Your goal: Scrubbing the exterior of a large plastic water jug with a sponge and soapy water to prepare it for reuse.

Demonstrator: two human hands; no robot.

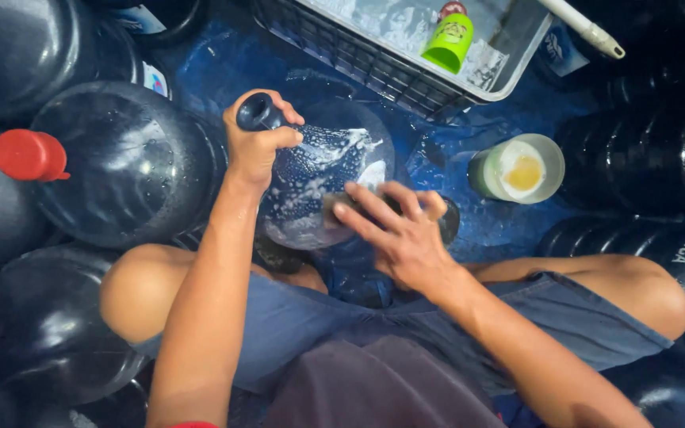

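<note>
A person sits with bare knees spread on a wet blue floor [223, 63], and a large clear blue water jug [323, 178] lies tilted between the knees, streaked with white soap foam. The left hand [259, 139] is closed around the jug's dark neck, gripping it near the mouth, which points up and to the left. The right hand [394, 230] lies on the jug's lower side with the fingers spread and slightly bent, pressing a dark scrubbing pad, only partly visible under the fingers, against the foamy wall. To the left of the held jug lies another jug [132, 162] of the same kind, closed with a red cap [29, 154]; its side carries a pale label patch, and a small white and blue label corner shows just beside it near the top. More dark jugs crowd the left edge, the lower left corner and the right edge; the one at the right bears pale lettering along its side. At the top stands a grey plastic crate [374, 67] with a latticed wall, holding soapy water and a lime-green cup [449, 41] tipped on its side, with a small red item just behind it. A white handle [584, 28] slants across the crate's right corner. To the right of the held jug stands a pale round tub [517, 168] with yellowish liquid and foam inside.
</note>
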